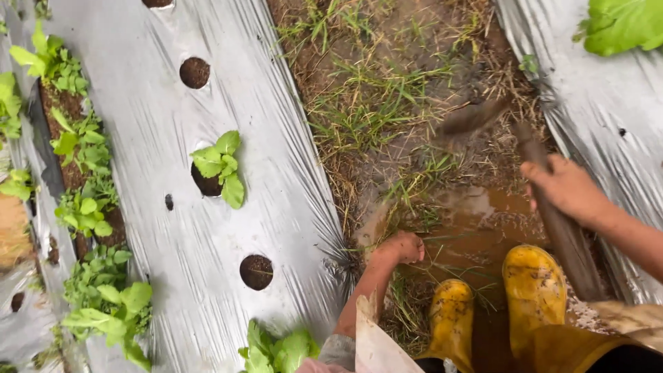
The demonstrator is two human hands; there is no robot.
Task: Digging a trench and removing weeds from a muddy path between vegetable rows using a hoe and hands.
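The person wears yellow rubber boots, the left boot (452, 314) and the right boot (535, 290) both smeared with brown mud. Both forearms are bare. A pale, dirt-stained sleeve (369, 342) is pushed up on the left arm, and mud-spattered mustard-brown trousers (552, 349) cover the legs.

Silver plastic mulch (173, 138) with planting holes (256, 271) flanks a muddy, grassy furrow (394, 103) in daylight.

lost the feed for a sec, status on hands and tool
Right hand gripping hoe handle. Left hand fisted in grass at muddy puddle. Yellow boots close by.
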